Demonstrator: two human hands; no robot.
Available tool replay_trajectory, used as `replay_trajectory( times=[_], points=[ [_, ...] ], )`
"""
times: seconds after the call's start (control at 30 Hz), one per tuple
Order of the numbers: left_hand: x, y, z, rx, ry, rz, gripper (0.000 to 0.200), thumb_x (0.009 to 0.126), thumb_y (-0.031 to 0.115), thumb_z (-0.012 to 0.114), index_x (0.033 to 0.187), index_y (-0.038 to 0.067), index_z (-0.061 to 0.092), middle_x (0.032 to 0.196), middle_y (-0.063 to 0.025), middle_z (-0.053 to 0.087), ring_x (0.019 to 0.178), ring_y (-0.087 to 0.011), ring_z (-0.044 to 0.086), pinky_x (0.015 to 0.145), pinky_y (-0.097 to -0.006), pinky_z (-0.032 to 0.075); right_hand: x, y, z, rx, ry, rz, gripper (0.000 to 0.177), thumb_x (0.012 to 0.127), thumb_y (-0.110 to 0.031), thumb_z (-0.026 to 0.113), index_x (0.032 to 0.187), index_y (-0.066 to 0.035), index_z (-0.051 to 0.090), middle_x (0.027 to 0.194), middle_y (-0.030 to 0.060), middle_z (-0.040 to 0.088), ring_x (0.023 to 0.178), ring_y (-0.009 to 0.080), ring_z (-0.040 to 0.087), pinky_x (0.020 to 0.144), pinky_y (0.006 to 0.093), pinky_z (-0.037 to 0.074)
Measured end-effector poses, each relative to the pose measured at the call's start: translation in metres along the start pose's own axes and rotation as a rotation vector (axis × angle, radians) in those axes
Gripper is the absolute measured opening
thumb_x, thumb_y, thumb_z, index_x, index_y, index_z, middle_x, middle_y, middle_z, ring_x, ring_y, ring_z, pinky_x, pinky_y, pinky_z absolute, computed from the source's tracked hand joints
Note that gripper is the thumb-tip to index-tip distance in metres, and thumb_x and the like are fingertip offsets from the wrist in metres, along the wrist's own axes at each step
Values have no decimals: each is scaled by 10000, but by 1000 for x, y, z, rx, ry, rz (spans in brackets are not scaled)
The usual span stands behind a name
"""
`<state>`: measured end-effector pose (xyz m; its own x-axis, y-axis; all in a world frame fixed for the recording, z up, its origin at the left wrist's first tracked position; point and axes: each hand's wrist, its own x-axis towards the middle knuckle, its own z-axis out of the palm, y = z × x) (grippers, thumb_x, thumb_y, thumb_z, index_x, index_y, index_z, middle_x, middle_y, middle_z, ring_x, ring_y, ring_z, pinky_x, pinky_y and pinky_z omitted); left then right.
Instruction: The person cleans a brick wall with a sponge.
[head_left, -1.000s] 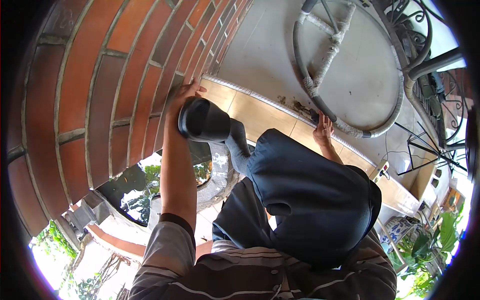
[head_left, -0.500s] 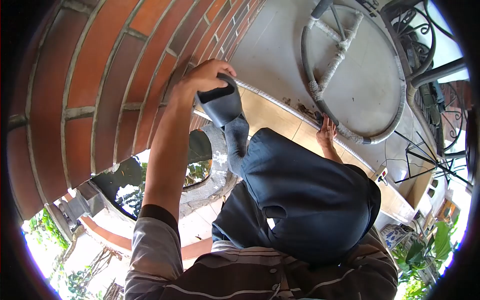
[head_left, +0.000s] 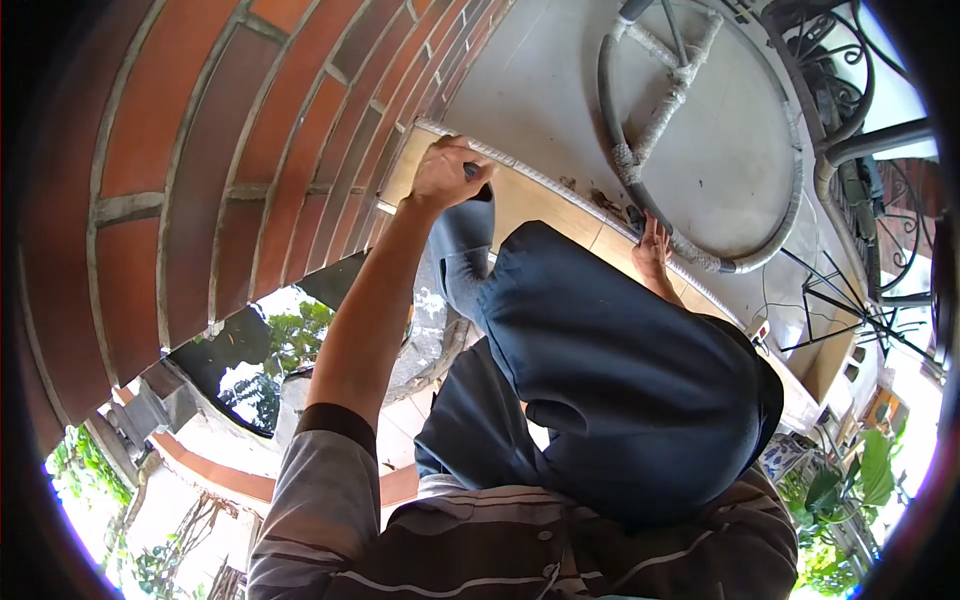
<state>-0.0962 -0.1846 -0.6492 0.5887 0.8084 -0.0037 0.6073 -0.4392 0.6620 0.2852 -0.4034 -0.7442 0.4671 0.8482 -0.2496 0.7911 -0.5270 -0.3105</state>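
Observation:
My left hand is closed on the toe end of a dark slide sandal, worn over a grey sock on my raised foot. A dark bit of the sandal shows between thumb and fingers. My right hand lies over the edge of a grey ledge, its fingers stretched out. Close by those fingers is the rim of a round frame with partly wrapped bars. My bent leg in dark trousers fills the middle of the view.
A brick wall runs along the left. At right stand a thin black metal stand and curled ironwork. Leafy plants show at lower right. Below the foot is a pale curved structure.
My left hand and the sandalled foot have moved up and right, toward the ledge edge. The sandal's opening has turned away from view. My right hand stays at the ledge.

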Motion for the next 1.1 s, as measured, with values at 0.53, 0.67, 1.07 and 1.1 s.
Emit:
replay_trajectory(
  times=[0.53, 0.67, 1.07, 1.1],
  points=[
    [-94, -27, 83, 359, 1, -110, 730, 931, 336, 528, 1521, 64, 192, 1584, -220, 80, 1462, -404, 93, 1189, -510, 111, -5, 4, 14, -19, 240, -79, 713, 737, 36, 511, 1407, -181, 399, 1345, 134, 483, 1255, 388, 424, 991, 589, 335],
    [-94, -25, 89, 406, 15, -131, 775, 935, 359, 530, 1533, 69, 132, 1594, -207, 45, 1469, -394, 69, 1191, -517, 74, -11, 5, 15, -11, 249, -26, 690, 718, -1, 528, 1380, -169, 424, 1277, 146, 535, 1196, 390, 476, 960, 553, 363],
    [-81, -26, 73, 313, 149, -118, 545, 836, 180, 602, 1346, 86, 438, 1425, -181, 359, 1318, -408, 344, 1091, -533, 295, -10, 3, 24, -2, 414, -73, 695, 684, 9, 534, 1364, -106, 445, 1285, 134, 547, 1203, 366, 488, 954, 502, 376],
    [-74, -29, 70, 291, 149, -136, 503, 815, 144, 609, 1297, 84, 475, 1378, -178, 390, 1280, -409, 374, 1063, -537, 322, -12, -4, 20, -11, 421, -58, 685, 688, 19, 519, 1360, -96, 446, 1279, 142, 547, 1193, 358, 495, 950, 483, 379]
  ],
)
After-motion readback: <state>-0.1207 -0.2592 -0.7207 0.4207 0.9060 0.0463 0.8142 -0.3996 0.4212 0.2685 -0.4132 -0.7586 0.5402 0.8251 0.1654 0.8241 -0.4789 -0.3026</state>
